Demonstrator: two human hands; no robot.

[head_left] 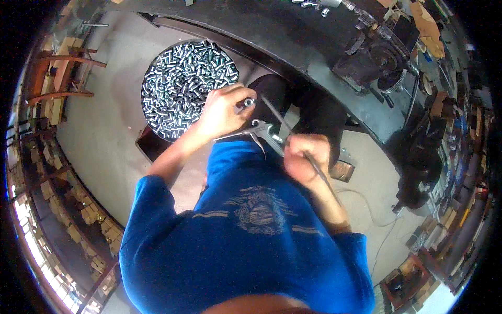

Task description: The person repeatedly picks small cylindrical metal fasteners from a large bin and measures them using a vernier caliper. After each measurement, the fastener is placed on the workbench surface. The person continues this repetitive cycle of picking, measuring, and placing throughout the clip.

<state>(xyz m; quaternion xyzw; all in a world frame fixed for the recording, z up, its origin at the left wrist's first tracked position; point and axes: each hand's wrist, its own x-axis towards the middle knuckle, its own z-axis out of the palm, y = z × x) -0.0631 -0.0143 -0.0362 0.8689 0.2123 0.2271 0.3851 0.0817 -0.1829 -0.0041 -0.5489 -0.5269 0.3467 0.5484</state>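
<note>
Metal sleeve [249, 102] and rod [275, 114] gripped in separate hands [224, 111] [308, 158] near dark workbench [235, 22], above grey floor [112, 110].

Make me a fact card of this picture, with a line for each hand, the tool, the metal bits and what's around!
Left hand: the left hand grips a small metal tube
Right hand: the right hand is closed around a thin rod
Tool: a metal tool with a spring, beside the right hand; whether it is held is unclear
Metal bits: a big round heap of small shiny pieces, beyond the left forearm
Clothes: blue shirt
Around: a dark workbench carrying a machine
</note>
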